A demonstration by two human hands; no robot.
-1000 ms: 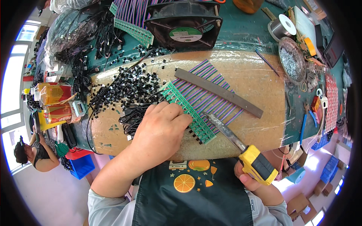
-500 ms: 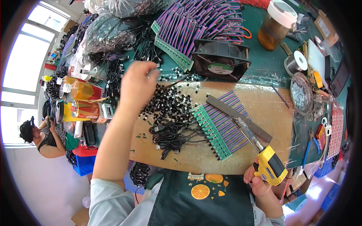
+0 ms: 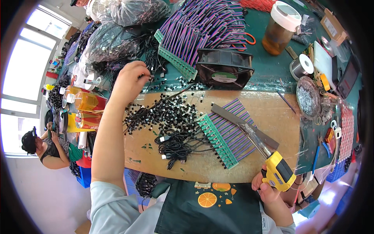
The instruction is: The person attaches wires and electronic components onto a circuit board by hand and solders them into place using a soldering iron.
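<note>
- Left hand [image 3: 130,81], 10 o'clock: fingers curled; cannot tell whether pinching anything.
- Right hand [image 3: 269,193], 4 o'clock: wrapped round soldering iron [image 3: 272,160]; likely light, stiff; hold yellow handle [image 3: 281,175].

L grip [image 3: 129,82] now off PCB [image 3: 217,142]

A black fan [image 3: 225,68] stands at the far middle of the green table. To its right is a see-through jar [image 3: 278,31] with a white lid and brown liquid inside. A cardboard box [image 3: 334,26] sits at the far right. Nearer on the right are blue-handled pliers [image 3: 316,158]. On the left is a bottle [image 3: 87,101] of orange liquid. Past it, another person [image 3: 52,152] is near a big, bright window [image 3: 26,62].
</note>
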